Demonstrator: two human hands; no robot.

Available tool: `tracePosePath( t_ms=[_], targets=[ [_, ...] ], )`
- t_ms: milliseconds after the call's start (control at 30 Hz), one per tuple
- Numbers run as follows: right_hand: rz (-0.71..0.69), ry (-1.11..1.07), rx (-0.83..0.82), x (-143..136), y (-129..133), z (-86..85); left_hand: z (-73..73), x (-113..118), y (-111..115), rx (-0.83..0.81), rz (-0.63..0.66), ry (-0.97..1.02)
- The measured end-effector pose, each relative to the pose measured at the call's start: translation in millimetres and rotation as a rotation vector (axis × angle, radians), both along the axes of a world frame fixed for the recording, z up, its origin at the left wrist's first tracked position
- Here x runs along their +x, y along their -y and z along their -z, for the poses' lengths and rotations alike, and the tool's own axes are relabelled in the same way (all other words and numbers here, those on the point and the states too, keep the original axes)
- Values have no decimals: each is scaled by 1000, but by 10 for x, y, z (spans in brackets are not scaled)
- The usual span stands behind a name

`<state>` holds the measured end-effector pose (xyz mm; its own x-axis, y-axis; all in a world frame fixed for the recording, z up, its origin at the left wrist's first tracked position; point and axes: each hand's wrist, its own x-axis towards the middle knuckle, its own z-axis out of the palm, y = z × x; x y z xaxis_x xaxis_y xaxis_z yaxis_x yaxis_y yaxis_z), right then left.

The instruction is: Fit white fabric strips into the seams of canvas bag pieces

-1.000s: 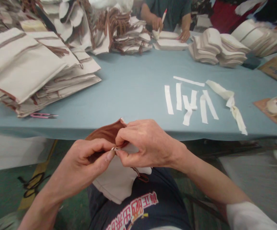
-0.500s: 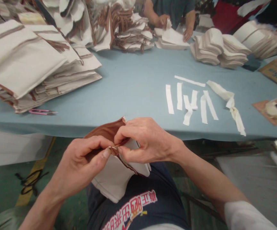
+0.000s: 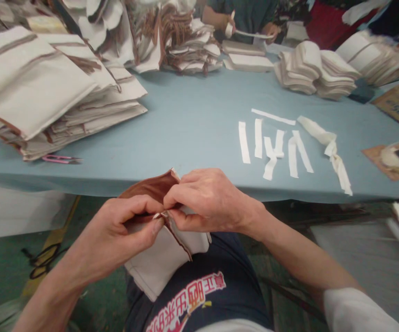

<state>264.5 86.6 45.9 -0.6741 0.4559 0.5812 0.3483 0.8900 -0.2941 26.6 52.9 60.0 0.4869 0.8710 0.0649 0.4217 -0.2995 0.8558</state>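
Note:
A white fabric piece (image 3: pixel 158 263) with brown lining and a dark brown seam hangs over my lap, just below the table's front edge. My left hand (image 3: pixel 126 235) pinches its upper edge between thumb and forefinger. Close against it, my right hand (image 3: pixel 206 200) pinches the same edge from the right, its fingertips nearly touching the left thumb. The brown inner side opens upward behind both hands. Whatever small part lies between the fingertips is mostly hidden.
Stacked white pieces with brown trim (image 3: pixel 40 87) lie at the table's left, beside pink thread snips (image 3: pixel 61 159). White strips (image 3: pixel 244 143) lie right of centre. Across the blue table (image 3: pixel 185 115), a person's hands (image 3: pixel 272 31) hold a strip near folded stacks (image 3: pixel 298 67).
The fabric's lower part has swung slightly left, while both hands keep pinching its edge. Across the table, the person's hands have risen from the white stack and now hold a strip.

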Motion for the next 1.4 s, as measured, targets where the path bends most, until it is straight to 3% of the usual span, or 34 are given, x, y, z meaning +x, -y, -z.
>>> tracePosePath(
  t_ms=[167, 300, 467, 600, 733, 867, 1033, 1133, 1267, 1400],
  targets=[
    [-95, -113, -254, -52, -56, 121, 3, -35, -37, -69, 8, 7],
    [-128, -158, -355, -111, -78, 156, -10, -60, -34, -80, -3, -56],
    [-64, -208, -454, -222, 20, 142, -23, -84, 35, -61, -23, -96],
    [-1, -325, -503, -353, 170, 233, 1, -80, 93, 23, -122, -75],
    [74, -428, -716, -481, 292, 297, 59, -55, 153, 75, -217, -58],
    [-22, -573, -1051, -585, 390, 342, 141, -22, 229, 72, -280, 1],
    [-217, -760, -1228, -645, 498, 400, 223, -20, 316, 30, -362, 130],
    [-275, -682, -1166, -597, 424, 370, 213, -70, 303, -31, -353, 202],
    [-153, -407, -728, -479, 136, 244, 77, -123, 231, 26, -325, 160],
    [-166, -269, -385, -388, -103, 69, -110, -113, 187, 79, -304, 93]
  ],
)
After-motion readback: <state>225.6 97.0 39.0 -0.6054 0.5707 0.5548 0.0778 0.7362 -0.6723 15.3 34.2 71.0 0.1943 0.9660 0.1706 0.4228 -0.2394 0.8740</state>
